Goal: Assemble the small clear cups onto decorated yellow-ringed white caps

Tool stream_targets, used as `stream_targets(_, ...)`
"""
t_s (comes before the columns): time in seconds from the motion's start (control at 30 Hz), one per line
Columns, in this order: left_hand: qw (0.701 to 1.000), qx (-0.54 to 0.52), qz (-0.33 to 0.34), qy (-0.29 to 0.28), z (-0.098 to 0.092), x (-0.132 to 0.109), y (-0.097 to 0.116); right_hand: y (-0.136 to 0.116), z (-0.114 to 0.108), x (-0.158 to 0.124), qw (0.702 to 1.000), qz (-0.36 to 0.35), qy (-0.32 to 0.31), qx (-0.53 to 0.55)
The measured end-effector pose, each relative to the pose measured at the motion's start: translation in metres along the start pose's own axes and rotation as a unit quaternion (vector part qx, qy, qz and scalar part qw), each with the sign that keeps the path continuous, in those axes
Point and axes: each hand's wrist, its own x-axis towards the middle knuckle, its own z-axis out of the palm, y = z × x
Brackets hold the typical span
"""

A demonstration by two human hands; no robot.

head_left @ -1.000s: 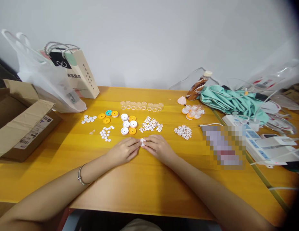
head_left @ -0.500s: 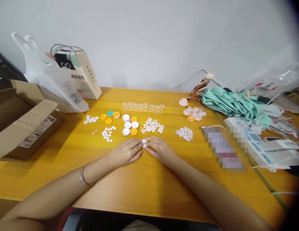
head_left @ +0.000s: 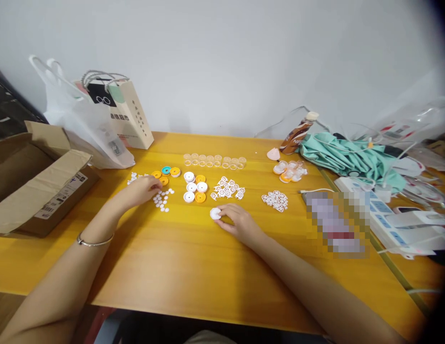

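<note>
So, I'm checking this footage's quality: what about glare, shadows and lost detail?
Head view: a soft pale sheen on the near part of the table; head view: a shadow left of the right forearm; head view: black right-hand corners, and a pixelated patch that hides detail; head view: the white disc in the right hand, its finer detail too small to tell.

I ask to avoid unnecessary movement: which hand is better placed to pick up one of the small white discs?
Probably the left hand: its fingertips are close beside the small white discs. The right hand is farther away and holds a white round part.
</note>
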Motion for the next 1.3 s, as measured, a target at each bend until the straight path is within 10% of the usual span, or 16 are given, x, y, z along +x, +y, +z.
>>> stream_targets(0.5, 0.99, -0.039, -0.097, -0.096, 0.006, 0.006, 0.004, 0.003, 0.002, -0.001, 1.0, -0.003, 0.002, 0.008)
stream_targets(1.3, 0.99, -0.059, -0.059, -0.114, -0.001, 0.003, 0.002, 0.001, -0.001, 0.0, 0.999, 0.023, -0.018, 0.018)
